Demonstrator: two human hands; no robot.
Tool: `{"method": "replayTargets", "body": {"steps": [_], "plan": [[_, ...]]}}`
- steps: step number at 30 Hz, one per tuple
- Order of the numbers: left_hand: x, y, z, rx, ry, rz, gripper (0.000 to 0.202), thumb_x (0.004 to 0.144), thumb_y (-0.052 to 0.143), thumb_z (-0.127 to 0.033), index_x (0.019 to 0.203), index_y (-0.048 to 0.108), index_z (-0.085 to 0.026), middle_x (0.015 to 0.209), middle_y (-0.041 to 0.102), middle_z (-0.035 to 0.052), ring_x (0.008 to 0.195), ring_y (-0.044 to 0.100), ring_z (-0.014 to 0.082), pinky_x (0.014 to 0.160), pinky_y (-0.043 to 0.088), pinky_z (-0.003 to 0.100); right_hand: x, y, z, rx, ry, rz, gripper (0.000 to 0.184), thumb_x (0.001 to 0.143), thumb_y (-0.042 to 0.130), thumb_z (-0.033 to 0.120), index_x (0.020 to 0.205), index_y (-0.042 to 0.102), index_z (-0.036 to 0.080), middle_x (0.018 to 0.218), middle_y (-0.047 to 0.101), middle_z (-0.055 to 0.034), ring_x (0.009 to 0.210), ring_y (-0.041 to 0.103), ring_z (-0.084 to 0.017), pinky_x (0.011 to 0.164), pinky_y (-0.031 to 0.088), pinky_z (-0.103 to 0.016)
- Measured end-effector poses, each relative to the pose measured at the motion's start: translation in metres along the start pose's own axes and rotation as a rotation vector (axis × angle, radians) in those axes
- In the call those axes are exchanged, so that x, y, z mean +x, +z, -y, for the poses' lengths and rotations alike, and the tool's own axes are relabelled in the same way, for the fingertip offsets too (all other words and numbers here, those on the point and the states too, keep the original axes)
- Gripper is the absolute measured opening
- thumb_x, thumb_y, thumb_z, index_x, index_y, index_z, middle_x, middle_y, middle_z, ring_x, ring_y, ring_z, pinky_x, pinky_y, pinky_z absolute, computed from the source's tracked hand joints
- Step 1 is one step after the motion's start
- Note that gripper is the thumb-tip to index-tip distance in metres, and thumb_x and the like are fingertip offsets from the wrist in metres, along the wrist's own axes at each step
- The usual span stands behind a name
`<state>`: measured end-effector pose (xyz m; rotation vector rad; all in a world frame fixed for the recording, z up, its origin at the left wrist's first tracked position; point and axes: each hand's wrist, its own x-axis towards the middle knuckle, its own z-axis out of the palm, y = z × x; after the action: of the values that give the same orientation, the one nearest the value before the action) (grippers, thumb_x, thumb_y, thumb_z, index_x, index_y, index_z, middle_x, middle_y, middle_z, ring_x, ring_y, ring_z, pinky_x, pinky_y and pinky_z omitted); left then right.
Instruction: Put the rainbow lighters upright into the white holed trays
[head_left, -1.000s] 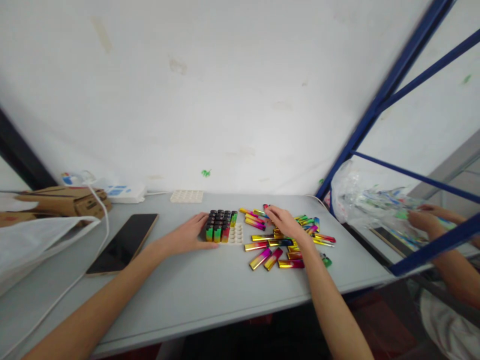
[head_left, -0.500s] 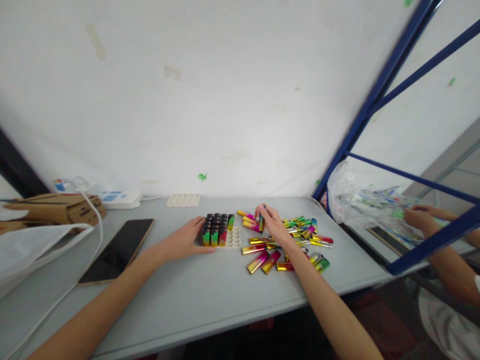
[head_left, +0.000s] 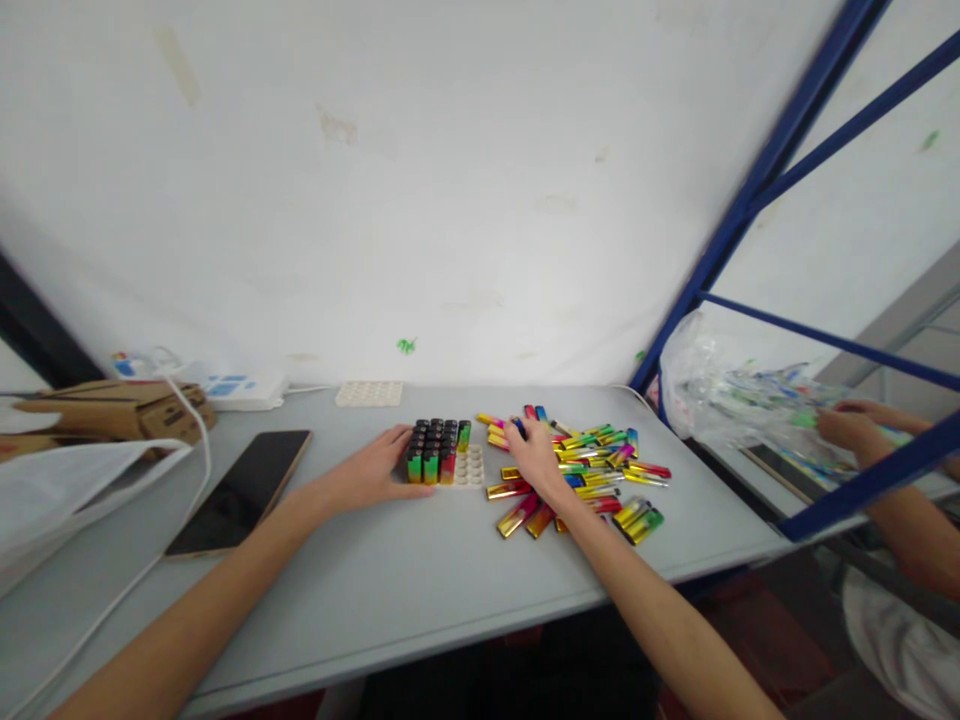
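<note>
Mostly hidden, 1 lighter (head_left: 520,428) gripped in right hand (head_left: 537,456), left hand (head_left: 379,466) spread against upright lighters (head_left: 433,445)

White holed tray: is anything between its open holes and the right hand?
A few shiny pink-yellow lighters lie flat between the right hand and the white holed tray; nothing visible stands upright there.

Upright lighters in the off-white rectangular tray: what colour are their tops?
The lighters' tops are black, seen best in the head view.

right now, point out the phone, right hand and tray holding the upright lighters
Phone (head_left: 241,490): head view, middle of its dark screen
Right hand (head_left: 535,452): head view, back of the hand
Tray (head_left: 470,467): head view, its bare holed part
</note>
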<state>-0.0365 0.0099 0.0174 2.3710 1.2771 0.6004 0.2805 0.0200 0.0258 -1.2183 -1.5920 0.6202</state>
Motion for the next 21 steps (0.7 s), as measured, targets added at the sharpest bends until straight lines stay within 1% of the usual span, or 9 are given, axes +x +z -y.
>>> {"method": "replayTargets", "body": {"steps": [3,7,11,13,15,17,19,21], "plan": [[-0.0001,0.0007,0.0004,-0.010,0.011,0.001,0.093,0.086,0.090,-0.069,0.158,0.061,-0.017,0.163,0.066,0.0208,0.152,0.063,0.0444,0.137,0.046,0.058,-0.0010,0.0001,-0.0016,-0.057,-0.021,0.087,0.045,0.101,0.060,0.056,0.069,0.046,0.028,0.064,0.050,0.0036,0.066,0.044,-0.018,0.060,0.033,-0.031],[-0.0002,0.0005,-0.0013,-0.007,0.023,-0.006,0.092,0.086,0.090,-0.070,0.156,0.062,-0.016,0.162,0.067,0.0208,0.152,0.063,0.0451,0.136,0.047,0.058,-0.0015,-0.0020,-0.0020,-0.058,-0.090,0.180,0.044,0.111,0.058,0.060,0.082,0.052,0.027,0.074,0.060,0.0028,0.074,0.055,-0.020,0.068,0.041,-0.031],[-0.0006,-0.0010,-0.0037,-0.007,0.008,0.016,0.098,0.086,0.089,-0.071,0.161,0.059,-0.015,0.166,0.064,0.0220,0.156,0.060,0.0454,0.139,0.044,0.058,-0.0021,-0.0058,-0.0030,-0.096,-0.136,0.247,0.042,0.118,0.051,0.059,0.091,0.055,0.028,0.078,0.064,0.0008,0.075,0.058,-0.022,0.070,0.045,-0.033],[-0.0007,-0.0012,-0.0040,-0.008,-0.010,0.026,0.100,0.085,0.090,-0.072,0.162,0.060,-0.016,0.167,0.064,0.0224,0.157,0.059,0.0457,0.139,0.042,0.058,-0.0022,-0.0074,-0.0029,-0.123,-0.206,0.272,0.041,0.119,0.049,0.058,0.093,0.058,0.027,0.086,0.068,-0.0023,0.081,0.062,-0.023,0.075,0.049,-0.034],[-0.0006,-0.0009,-0.0035,-0.005,-0.016,0.023,0.099,0.084,0.090,-0.073,0.161,0.062,-0.018,0.166,0.065,0.0212,0.156,0.060,0.0456,0.139,0.043,0.058,-0.0022,-0.0081,-0.0022,-0.169,-0.298,0.261,0.043,0.119,0.050,0.057,0.091,0.060,0.026,0.094,0.070,-0.0053,0.088,0.064,-0.024,0.082,0.052,-0.036],[-0.0003,-0.0002,-0.0027,0.005,-0.009,0.016,0.098,0.084,0.091,-0.074,0.160,0.063,-0.020,0.165,0.066,0.0198,0.155,0.062,0.0451,0.138,0.044,0.057,-0.0023,-0.0076,-0.0015,-0.218,-0.344,0.250,0.044,0.119,0.052,0.056,0.089,0.061,0.026,0.091,0.069,-0.0050,0.087,0.063,-0.024,0.083,0.051,-0.036],[0.0001,0.0003,-0.0022,0.017,-0.001,0.006,0.097,0.084,0.091,-0.075,0.160,0.064,-0.021,0.165,0.067,0.0191,0.153,0.063,0.0447,0.138,0.045,0.056,-0.0023,-0.0060,-0.0016,-0.252,-0.328,0.270,0.042,0.119,0.053,0.055,0.089,0.061,0.026,0.083,0.068,-0.0025,0.078,0.061,-0.022,0.078,0.049,-0.035],[0.0003,0.0002,-0.0024,0.022,0.006,-0.001,0.095,0.084,0.092,-0.074,0.158,0.066,-0.022,0.162,0.069,0.0181,0.151,0.065,0.0446,0.136,0.047,0.055,-0.0020,-0.0041,-0.0028,-0.271,-0.297,0.306,0.038,0.120,0.055,0.051,0.094,0.064,0.025,0.081,0.070,-0.0015,0.074,0.062,-0.022,0.074,0.047,-0.034]]}}
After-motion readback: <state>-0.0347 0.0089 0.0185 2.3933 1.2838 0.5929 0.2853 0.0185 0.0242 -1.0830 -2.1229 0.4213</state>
